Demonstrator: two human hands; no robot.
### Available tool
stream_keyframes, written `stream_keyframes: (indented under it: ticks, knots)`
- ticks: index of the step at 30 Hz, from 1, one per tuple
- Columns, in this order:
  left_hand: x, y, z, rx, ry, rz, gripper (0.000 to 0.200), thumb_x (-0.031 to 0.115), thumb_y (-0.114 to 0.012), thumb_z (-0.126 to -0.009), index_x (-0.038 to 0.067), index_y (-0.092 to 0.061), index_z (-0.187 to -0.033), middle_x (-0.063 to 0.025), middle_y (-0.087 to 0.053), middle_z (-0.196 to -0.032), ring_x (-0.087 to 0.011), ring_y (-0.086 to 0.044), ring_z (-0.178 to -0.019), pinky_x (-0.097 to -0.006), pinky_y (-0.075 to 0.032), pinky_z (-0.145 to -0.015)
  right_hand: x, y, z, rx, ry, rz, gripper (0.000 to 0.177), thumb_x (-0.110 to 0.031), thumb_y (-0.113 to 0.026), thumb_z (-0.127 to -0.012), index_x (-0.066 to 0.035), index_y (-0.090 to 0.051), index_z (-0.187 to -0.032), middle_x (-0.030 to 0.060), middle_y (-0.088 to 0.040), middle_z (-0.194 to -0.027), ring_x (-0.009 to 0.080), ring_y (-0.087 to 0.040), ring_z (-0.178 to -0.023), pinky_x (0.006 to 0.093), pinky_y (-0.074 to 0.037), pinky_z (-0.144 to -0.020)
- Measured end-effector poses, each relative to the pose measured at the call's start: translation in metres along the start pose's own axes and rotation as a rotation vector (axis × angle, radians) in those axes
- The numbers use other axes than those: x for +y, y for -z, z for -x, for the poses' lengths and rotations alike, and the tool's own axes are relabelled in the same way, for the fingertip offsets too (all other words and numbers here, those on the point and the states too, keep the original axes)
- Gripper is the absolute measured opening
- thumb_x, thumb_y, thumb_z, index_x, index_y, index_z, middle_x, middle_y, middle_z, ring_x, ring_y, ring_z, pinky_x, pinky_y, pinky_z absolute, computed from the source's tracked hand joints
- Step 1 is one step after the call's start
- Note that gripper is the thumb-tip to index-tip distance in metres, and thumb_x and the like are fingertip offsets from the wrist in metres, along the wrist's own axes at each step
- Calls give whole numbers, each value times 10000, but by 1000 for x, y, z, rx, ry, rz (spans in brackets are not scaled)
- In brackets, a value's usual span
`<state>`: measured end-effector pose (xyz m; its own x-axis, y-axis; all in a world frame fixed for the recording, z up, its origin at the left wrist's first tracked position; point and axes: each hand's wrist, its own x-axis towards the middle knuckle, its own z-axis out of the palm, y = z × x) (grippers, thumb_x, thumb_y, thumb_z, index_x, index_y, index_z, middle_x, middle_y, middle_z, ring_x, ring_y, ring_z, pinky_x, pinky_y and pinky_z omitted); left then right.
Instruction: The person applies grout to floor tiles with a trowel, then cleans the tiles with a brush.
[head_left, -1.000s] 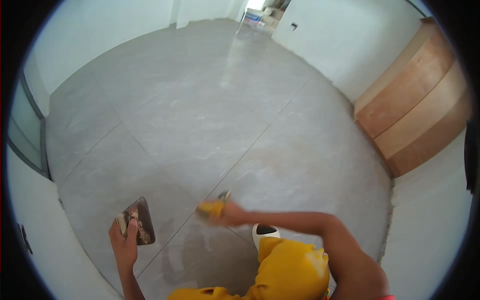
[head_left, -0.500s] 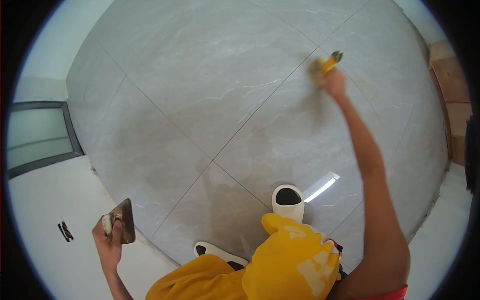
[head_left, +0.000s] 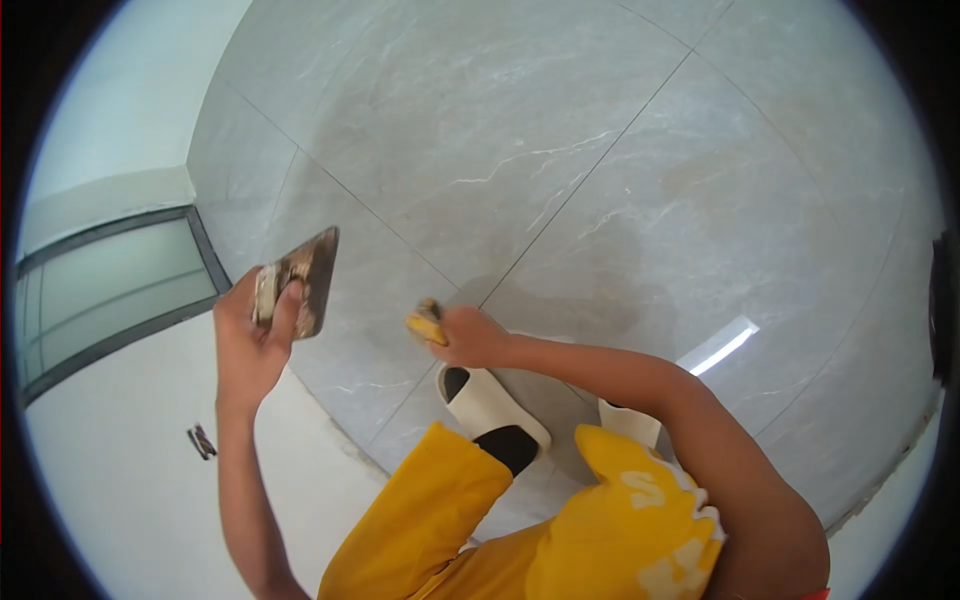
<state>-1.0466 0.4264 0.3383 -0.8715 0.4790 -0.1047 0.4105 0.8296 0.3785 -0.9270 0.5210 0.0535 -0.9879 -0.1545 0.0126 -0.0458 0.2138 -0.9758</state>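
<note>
My left hand (head_left: 252,345) grips the pale handle of a flat metal trowel (head_left: 318,280), whose plate is smeared with brown residue. The trowel is raised at the left, with its plate tilted. My right hand (head_left: 472,337) is closed around a yellow-handled tool (head_left: 427,322) with a dark end, above the grey tiled floor (head_left: 560,260) and just beyond my foot. The working end of this tool is too small to make out.
A grey-framed glass panel (head_left: 125,290) stands at the left by a white wall (head_left: 110,440) with a small dark fixture (head_left: 201,442). My feet wear white slippers (head_left: 492,405). A dark object (head_left: 942,310) is at the right edge.
My right hand has swung from the upper right toward the middle, bringing the yellow tool nearer. My left hand has risen with the trowel. One foot has stepped forward, and the view has shifted.
</note>
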Motion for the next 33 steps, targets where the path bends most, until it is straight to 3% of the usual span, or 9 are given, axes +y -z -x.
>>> stream_keyframes:
  ticks: [3, 4, 9, 12, 14, 21, 27, 30, 33]
  knots:
    - [-18, -42, -31, 28, 13, 130, 175, 133, -619, -900, -22, -582, -826, -114, -626, -706, -179, -527, -582, -284, -435, -570, 41, 13, -42, 18, 211, 167, 243, -171, -607, -760, -46, -634, -967, 178, -619, -728, 353, -618, -668, 437, -487, -587]
    - [-34, -60, -34, 29, -30, 130, 173, 140, -625, -899, -17, -584, -841, -122, -649, -726, -177, -545, -587, -291, -450, -574, 56, 58, -53, -67, -99, 146, 258, -120, -579, -752, -35, -612, -994, 174, -650, -836, 346, -636, -761, 461, -494, -662]
    - [-124, -187, -5, 29, 179, 167, 234, 210, -647, -884, -4, -557, -851, -110, -606, -695, -215, -533, -593, -352, -450, -582, 110, 328, -5, 839, -318, 467, 343, -338, -649, -858, -2, -636, -790, 76, -616, -614, 165, -567, -543, 340, -427, -496]
    - [-153, -235, -7, 174, 358, 351, 268, 226, -673, -865, -8, -541, -862, -102, -588, -741, -208, -521, -652, -350, -452, -638, 125, 432, 103, 820, -374, 671, 410, -333, -617, -912, 15, -632, -1128, 70, -658, -830, 106, -589, -749, 276, -479, -667]
    - [-158, -248, -16, 222, 420, 424, 281, 225, -688, -854, -13, -539, -875, -104, -591, -781, -201, -523, -693, -345, -453, -670, 94, 434, 164, 862, -371, 468, 482, -292, -627, -908, 51, -563, -1241, 76, -645, -985, 132, -588, -877, 265, -475, -779]
    - [-71, -296, -69, 223, 173, 330, 366, 257, -739, -805, -36, -550, -915, -146, -621, -818, -248, -601, -746, -393, -476, -686, 59, 353, 259, 1043, -670, 360, 489, -280, -674, -875, 100, -568, -1165, 62, -596, -843, 102, -519, -673, 237, -407, -549]
    - [75, -351, -119, -28, 15, 464, 360, 259, -698, -791, -5, -557, -991, -227, -624, -760, -423, -619, -754, -476, -470, -648, 32, 293, 212, 919, -542, 127, 512, -165, -661, -862, 82, -502, -1280, 141, -590, -1147, 187, -554, -1019, 293, -416, -925]
    - [65, -317, -123, -280, 6, 449, 362, 277, -683, -806, 0, -552, -999, -244, -618, -751, -442, -608, -752, -493, -467, -658, 40, 292, 213, 869, -492, 41, 526, -138, -649, -863, 85, -474, -1305, 161, -566, -1217, 204, -546, -1094, 307, -395, -981]
    - [-43, -296, -112, 88, 14, 321, 384, 318, -759, -782, 0, -565, -876, -143, -610, -747, -270, -592, -654, -384, -466, -612, 61, 295, 237, 854, -535, 48, 523, -126, -634, -869, 85, -464, -1315, 179, -552, -1250, 214, -544, -1126, 321, -395, -999]
